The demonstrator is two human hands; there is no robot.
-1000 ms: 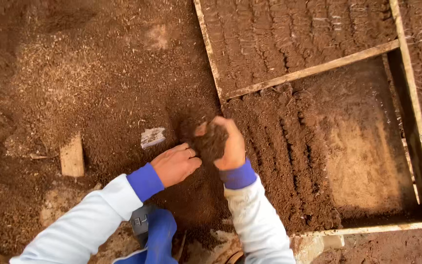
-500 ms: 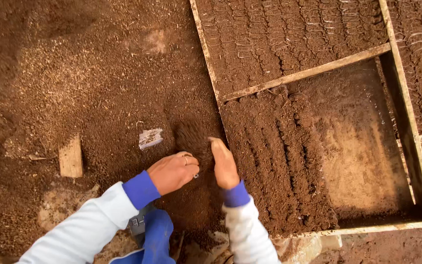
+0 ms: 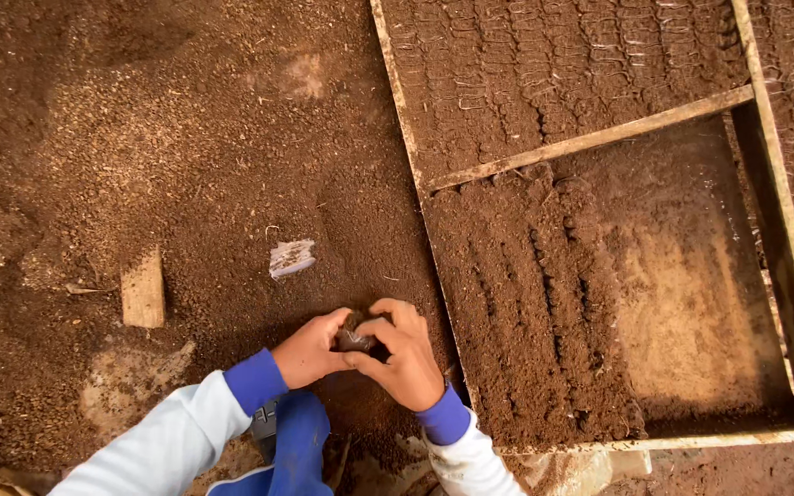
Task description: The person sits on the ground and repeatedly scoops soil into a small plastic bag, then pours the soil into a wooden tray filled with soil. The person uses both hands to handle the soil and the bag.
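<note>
My left hand (image 3: 312, 354) and my right hand (image 3: 403, 356) meet on the loose brown soil (image 3: 186, 156), fingers curled around a small dark clump of soil (image 3: 357, 335) pressed between them. Both wrists wear blue cuffs on white sleeves. Just right of my hands runs the pale edge of a wooden frame (image 3: 415, 156). Inside it lie rows of pressed soil blocks (image 3: 526, 294), with a bare sandy patch (image 3: 691, 303) further right.
A small wooden block (image 3: 143, 289) and a pale scrap (image 3: 291, 258) lie on the soil to the left. A crossbar (image 3: 590, 138) divides the frame; the far compartment (image 3: 553, 64) is full of soil rows. My blue trouser knee (image 3: 296, 445) is below.
My right hand dropped its raised handful of soil, swept down beside the frame edge, then came back toward me. Both hands now close together around a small clump.
</note>
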